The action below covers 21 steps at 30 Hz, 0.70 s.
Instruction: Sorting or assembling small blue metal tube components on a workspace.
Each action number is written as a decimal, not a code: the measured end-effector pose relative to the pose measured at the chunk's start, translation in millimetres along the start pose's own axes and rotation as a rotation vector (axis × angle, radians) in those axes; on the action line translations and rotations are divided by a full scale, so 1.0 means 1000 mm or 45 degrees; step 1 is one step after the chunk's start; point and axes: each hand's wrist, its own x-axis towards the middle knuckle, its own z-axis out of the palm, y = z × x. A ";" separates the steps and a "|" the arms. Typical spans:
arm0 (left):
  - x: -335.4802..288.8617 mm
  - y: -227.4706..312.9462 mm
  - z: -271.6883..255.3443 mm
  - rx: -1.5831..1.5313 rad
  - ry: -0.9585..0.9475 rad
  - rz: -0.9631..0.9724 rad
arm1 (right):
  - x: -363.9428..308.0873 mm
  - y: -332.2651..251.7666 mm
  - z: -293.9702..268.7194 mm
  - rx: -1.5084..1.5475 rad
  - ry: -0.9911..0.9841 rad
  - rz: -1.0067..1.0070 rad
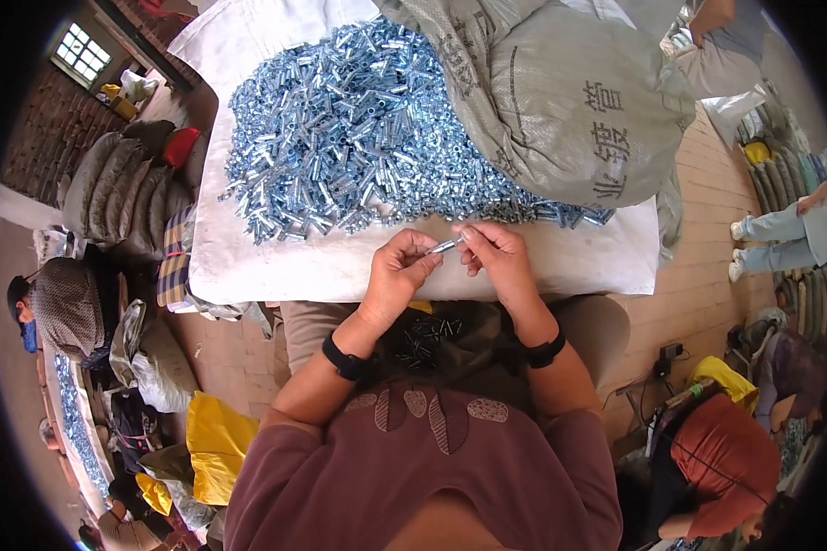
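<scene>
My left hand [402, 267] pinches one end of a slim silvery metal sleeve [445, 246] and my right hand [492, 257] closes its fingertips on the other, over the desk [289, 270] near the middle of its near edge. I judge the sleeve light, stiff and sturdy, its smooth round wall slippery, so best held by the ends. My grip hides both tips; I cannot tell whether it is one piece or two. Toward the desk's right edge, the woven sack [570, 101] covers part of the heap [340, 119]; dark slender pieces [423, 341] in my lap are too shadowed to identify.
</scene>
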 end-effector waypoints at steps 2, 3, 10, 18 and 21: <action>0.000 -0.006 0.004 0.006 0.050 0.088 | -0.003 0.000 0.002 0.043 -0.019 0.036; 0.000 -0.006 0.007 0.010 0.100 0.179 | -0.004 -0.002 0.004 0.066 -0.036 0.033; 0.002 0.005 0.014 -0.184 0.010 0.209 | -0.008 0.013 0.004 0.056 -0.225 0.076; -0.008 0.011 0.006 -0.065 -0.148 -0.032 | -0.007 -0.009 0.006 0.127 0.086 -0.004; -0.008 0.007 -0.001 0.061 -0.178 0.101 | -0.010 -0.009 0.015 0.125 0.053 -0.007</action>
